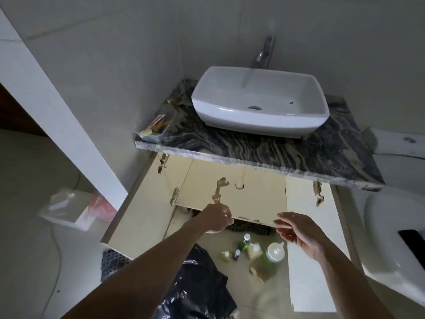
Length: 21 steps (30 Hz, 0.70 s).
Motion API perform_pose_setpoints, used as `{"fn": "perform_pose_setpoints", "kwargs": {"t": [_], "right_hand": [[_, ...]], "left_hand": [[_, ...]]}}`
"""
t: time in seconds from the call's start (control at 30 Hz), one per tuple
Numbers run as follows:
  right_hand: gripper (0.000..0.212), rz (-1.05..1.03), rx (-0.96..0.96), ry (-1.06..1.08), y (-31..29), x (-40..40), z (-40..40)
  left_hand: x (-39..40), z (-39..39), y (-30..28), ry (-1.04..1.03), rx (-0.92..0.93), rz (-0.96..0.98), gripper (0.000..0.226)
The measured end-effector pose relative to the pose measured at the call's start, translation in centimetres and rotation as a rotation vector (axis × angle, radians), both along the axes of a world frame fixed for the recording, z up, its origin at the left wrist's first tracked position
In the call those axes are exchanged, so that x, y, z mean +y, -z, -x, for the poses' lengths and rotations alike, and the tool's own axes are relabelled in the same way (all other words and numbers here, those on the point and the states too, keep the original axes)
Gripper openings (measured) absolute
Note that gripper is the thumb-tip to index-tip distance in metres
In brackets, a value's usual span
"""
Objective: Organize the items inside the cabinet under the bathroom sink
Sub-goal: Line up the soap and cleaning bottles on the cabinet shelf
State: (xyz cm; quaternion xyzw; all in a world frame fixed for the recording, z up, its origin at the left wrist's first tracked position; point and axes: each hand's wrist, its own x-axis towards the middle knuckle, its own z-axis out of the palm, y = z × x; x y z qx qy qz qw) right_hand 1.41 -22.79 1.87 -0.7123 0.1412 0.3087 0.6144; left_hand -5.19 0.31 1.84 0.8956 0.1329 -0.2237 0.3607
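The cabinet under the sink stands with both doors swung open, the left door point(140, 215) and the right door point(308, 249). Its cream shelf panel point(250, 199) is chipped along the front and has a drain pipe point(240, 180) passing through it. My left hand point(217, 219) has its fingers curled on the panel's front edge, left of middle. My right hand point(296, 233) is open with fingers spread, just off the panel's right front corner. Several items stand on the floor below: a large green pump bottle point(274, 252), a smaller green bottle point(245, 241), a pale bottle point(254, 250) and a tiny dark bottle point(236, 254).
A white basin point(259, 104) and tap point(265, 51) sit on the dark marble counter point(276, 153). A black plastic bag point(202, 279) lies on the floor under my left arm, a dark mesh mat point(250, 229) under the shelf. A toilet point(395, 238) is at right, a white box point(69, 206) at left.
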Motion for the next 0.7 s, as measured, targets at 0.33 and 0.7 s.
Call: {"fn": "perform_pose_setpoints", "kwargs": {"t": [0.33, 0.7], "right_hand": [[0.016, 0.121, 0.065, -0.034, 3.7, -1.5, 3.8], [0.011, 0.316, 0.066, -0.164, 6.7, -3.4, 7.8]], "left_hand": [[-4.1, 1.8, 3.3, -0.004, 0.034, 0.087, 0.021], [-6.1, 3.7, 7.5, 0.104, 0.094, 0.038, 0.031]]}}
